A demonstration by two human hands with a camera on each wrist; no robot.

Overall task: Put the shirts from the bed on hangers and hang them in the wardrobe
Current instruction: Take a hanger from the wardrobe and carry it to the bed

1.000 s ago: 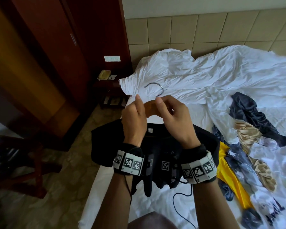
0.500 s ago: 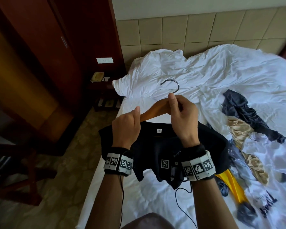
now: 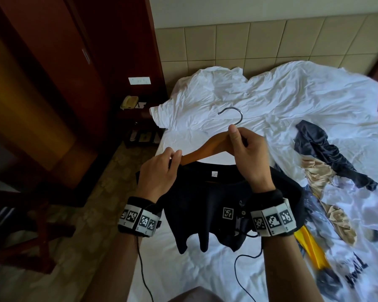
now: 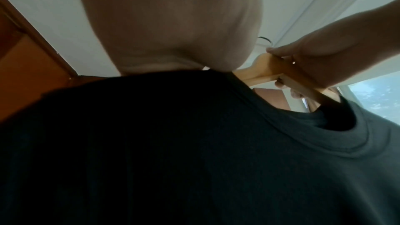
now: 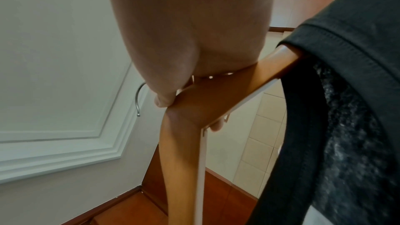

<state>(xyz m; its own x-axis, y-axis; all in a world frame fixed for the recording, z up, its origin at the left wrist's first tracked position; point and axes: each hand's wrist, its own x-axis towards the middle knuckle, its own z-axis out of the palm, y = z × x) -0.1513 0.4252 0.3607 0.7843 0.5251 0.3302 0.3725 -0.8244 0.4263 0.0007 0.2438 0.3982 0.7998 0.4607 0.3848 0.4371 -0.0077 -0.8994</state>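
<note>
Orange-brown wood, smooth and gently curved, forms the hanger (image 3: 207, 147) held above the bed (image 3: 183, 271); its thin chrome hook (image 3: 232, 115) arcs over the rumpled white sheet. The right hand (image 3: 248, 158) grips the hanger at its centre, thumb upright against the neck and fingers curled round the wood. The hanger's right arm disappears inside the ribbed collar of a soft black shirt (image 3: 207, 205), which hangs limp from it, while the left arm stays bare. The left hand (image 3: 159, 173) pinches the collar's left edge just beside that bare arm's end. From the left wrist view, the palm and black cloth fill most of the picture, so the fingertips cannot be made out there.

To the right on the bed lies a tangle of other garments (image 3: 327, 192): dark slate fabric, shiny beige satin, a yellow strip, and a printed white piece cut off by the frame's edge. The dark reddish wooden wardrobe (image 3: 52, 83) stands on the left, partly in shadow.
</note>
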